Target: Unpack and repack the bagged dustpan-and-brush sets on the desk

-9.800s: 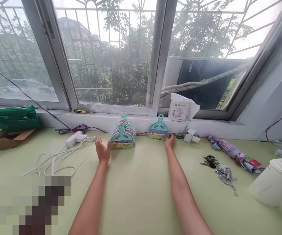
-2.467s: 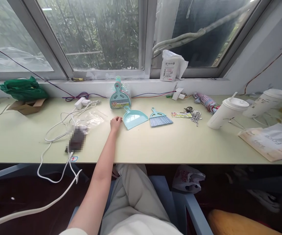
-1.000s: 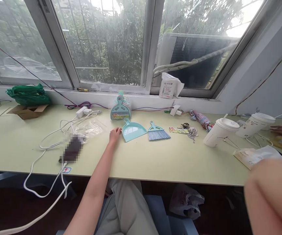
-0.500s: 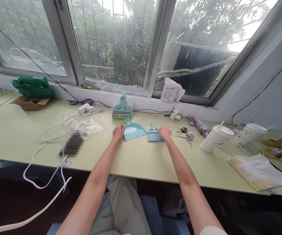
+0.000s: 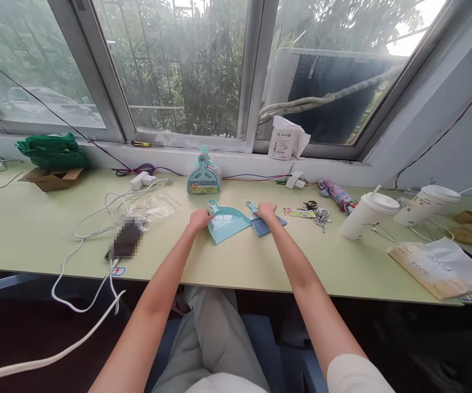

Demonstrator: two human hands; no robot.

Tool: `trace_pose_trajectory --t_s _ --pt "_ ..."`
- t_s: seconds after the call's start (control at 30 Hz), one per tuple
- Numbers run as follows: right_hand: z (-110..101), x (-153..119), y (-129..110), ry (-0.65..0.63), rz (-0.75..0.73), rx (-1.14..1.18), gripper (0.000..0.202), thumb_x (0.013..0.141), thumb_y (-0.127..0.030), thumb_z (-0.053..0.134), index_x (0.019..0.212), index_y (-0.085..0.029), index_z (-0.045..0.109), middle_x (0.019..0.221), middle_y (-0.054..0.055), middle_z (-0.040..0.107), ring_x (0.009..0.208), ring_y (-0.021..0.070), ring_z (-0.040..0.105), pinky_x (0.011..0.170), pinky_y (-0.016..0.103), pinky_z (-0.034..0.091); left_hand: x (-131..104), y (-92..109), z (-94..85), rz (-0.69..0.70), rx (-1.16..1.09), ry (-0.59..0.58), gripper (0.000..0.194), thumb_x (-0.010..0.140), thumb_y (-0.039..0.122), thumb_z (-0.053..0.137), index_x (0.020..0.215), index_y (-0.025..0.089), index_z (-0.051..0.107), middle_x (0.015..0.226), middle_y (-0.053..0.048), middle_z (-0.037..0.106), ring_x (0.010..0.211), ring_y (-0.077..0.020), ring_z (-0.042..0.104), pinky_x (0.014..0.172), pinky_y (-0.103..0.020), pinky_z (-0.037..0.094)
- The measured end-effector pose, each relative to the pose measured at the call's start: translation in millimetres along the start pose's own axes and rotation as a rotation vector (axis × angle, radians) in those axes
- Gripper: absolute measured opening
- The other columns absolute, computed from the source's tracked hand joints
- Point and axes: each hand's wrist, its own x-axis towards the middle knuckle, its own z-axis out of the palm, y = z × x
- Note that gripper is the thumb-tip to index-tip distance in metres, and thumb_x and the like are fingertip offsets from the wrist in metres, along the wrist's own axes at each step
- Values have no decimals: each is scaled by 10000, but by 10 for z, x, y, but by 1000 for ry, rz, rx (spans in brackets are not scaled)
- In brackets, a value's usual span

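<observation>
A light-blue dustpan point(image 5: 226, 222) lies on the pale green table, its handle pointing away from me. My left hand point(image 5: 200, 219) is closed on the dustpan's left edge. Just right of the pan lies a small brush point(image 5: 261, 225) with blue bristles, turned at a slant, its handle close to the pan's right corner. My right hand point(image 5: 267, 210) rests over the brush's upper right part with fingers bent round it; my wrist hides some of the bristles. Behind the dustpan stands a stack of similar dustpan-and-brush sets point(image 5: 204, 177).
White cables and a blurred dark object point(image 5: 125, 239) lie on the left. To the right are a label with keychains point(image 5: 322, 216), a folded umbrella point(image 5: 337, 196), two white cups point(image 5: 369, 214) and a paper bag point(image 5: 441, 267). A green bag point(image 5: 51, 151) sits far left.
The brush has turned from straight to slanted under my right hand, its handle swinging left toward the dustpan. The dustpan has tilted slightly in my left hand. The camera view has shifted a little.
</observation>
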Motion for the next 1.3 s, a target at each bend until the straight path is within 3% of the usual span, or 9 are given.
trace_pose_trajectory --t_s 0.17,0.43,0.57,0.67,0.8,0.9,1.03,1.17,1.3 --pt "-90 -19 95 94 35 41 398 787 -390 598 1106 -154 638 1089 154 655 1028 275 601 838 379 395 12 74 26 20 3 13 314 840 389 430 664 198 606 810 -87 678 784 -224 628 626 -268 401" --pt "-566 -90 149 266 -208 -81 192 737 -295 655 878 -180 717 930 115 705 911 234 627 792 320 379 58 500 189 73 -114 102 274 849 350 460 791 172 660 877 -155 682 957 -297 624 786 -342 442" --pt "-780 -56 211 200 -251 -58 237 735 -398 678 878 -218 733 923 95 715 905 219 626 777 298 390 74 724 267 105 -162 100 276 865 291 429 815 132 649 936 -207 663 967 -320 623 821 -390 437" --pt "-713 -43 103 113 -290 -79 256 714 -408 710 906 -243 742 943 79 720 900 210 634 743 268 405 60 930 318 167 -191 79 309 895 309 390 816 139 637 948 -197 658 947 -308 628 812 -386 441" --pt "-411 -44 -75 67 -352 -125 209 709 -365 734 878 -243 746 941 67 724 897 206 641 726 248 415 14 1077 344 328 -233 23 299 914 362 396 824 182 618 919 -125 666 886 -246 633 780 -327 453" --pt "-265 -34 -88 95 -370 -98 168 751 -355 701 877 -250 739 950 50 724 913 199 636 736 245 414 17 965 305 426 -164 197 211 897 290 453 1038 180 564 1036 -124 628 955 -244 601 821 -340 438" --pt "-239 -22 -68 128 -399 -63 151 758 -335 703 875 -244 731 952 40 724 939 201 627 779 253 401 141 740 219 543 34 472 419 834 153 528 1241 199 440 1275 -153 494 1180 -271 470 938 -378 375" --pt "-226 -27 -143 159 -438 -33 150 797 -333 668 907 -247 725 970 37 723 959 198 621 817 254 389 351 703 213 815 117 381 354 849 57 426 1153 210 523 1243 -144 524 1172 -239 483 967 -359 355" --pt "-173 7 -217 192 -455 -18 130 815 -281 649 907 -228 724 1001 58 717 990 209 613 865 265 367 508 730 299 833 73 259 254 880 86 375 967 165 600 1015 -167 604 1009 -229 571 879 -337 417"
